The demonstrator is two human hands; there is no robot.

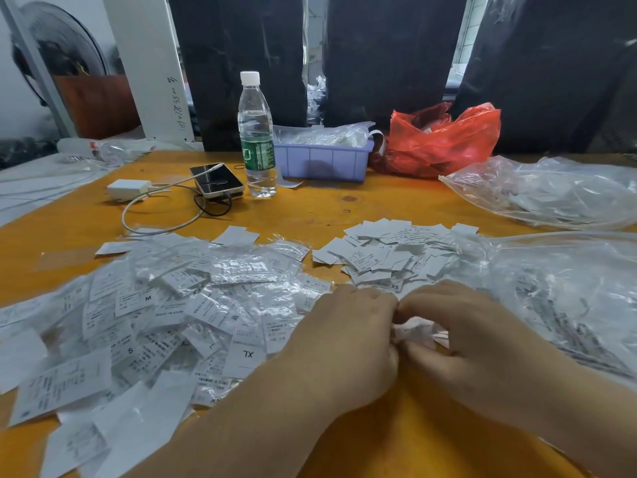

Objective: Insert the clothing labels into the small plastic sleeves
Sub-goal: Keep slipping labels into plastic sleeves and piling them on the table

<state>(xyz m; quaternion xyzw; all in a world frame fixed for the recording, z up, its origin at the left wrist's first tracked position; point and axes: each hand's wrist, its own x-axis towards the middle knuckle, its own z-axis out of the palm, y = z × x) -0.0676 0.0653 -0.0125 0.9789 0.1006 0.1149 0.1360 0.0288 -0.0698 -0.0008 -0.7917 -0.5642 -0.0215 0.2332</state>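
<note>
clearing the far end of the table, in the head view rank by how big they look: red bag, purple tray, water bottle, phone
1. red bag
2. purple tray
3. water bottle, close to the tray, unsure
4. phone

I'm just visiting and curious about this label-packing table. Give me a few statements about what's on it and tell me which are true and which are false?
1. The water bottle stands upright with its cap on. True.
2. The red plastic bag lies left of the bottle. False: it lies right of the bottle, beyond the purple tray.
3. The phone has a cable plugged in. True.
4. Both hands rest idle, far apart. False: the left hand and right hand meet over a small white label.
5. The table is orange. True.
</note>
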